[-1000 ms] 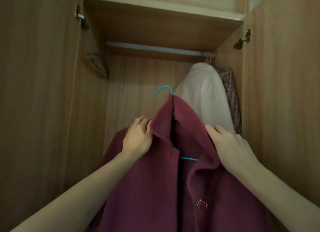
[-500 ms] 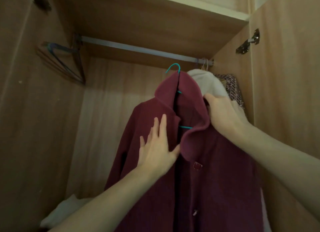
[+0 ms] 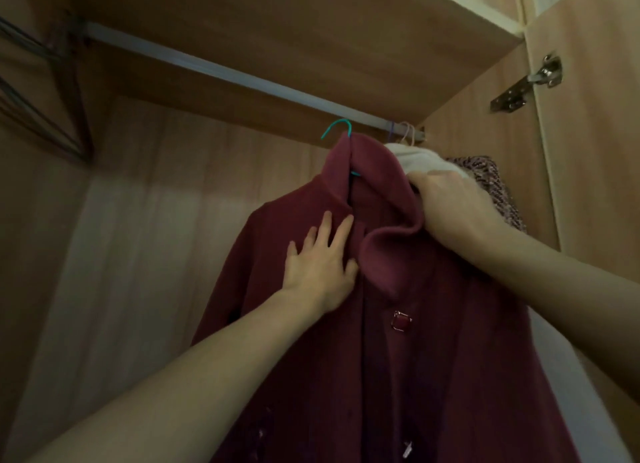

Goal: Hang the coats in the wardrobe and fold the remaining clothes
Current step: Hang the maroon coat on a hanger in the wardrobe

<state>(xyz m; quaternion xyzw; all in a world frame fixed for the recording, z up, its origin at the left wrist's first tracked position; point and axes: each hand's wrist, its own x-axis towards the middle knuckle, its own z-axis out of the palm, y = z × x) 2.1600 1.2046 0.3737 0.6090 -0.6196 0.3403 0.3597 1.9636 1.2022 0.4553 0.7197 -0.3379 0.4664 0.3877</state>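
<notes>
I am looking up into an open wooden wardrobe [image 3: 145, 241], its back panel pale and its shelf close overhead. A metal rail [image 3: 242, 78] runs under that shelf from upper left down to the right. Filling the middle and lower right is a dark red coat [image 3: 433, 358], the one I am hanging; it sits on a teal hanger [image 3: 337, 128] whose hook points up just below the rail, and I cannot tell whether the hook has caught it yet. My right hand [image 3: 457, 206] reaches in from the right and grips the coat's right shoulder near the collar, fingers curled into the cloth. My left hand [image 3: 320, 262] lies flat on the coat's left chest just below the collar, fingers straight and spread, steadying it. Behind my right hand a white garment [image 3: 419, 159] already hangs at the rail's right end, with a patterned garment [image 3: 491, 182] just beside it against the side wall. At far left, a few empty dark hangers [image 3: 38, 116] hang blurred. A metal hinge [image 3: 526, 83] shows on the right door, and a small square buckle [image 3: 401, 320] sits on the coat's front. I judge this to be the hanging step: next the hook needs lifting over the rail, then both hands can let go. No brand, label or writing is readable anywhere.
</notes>
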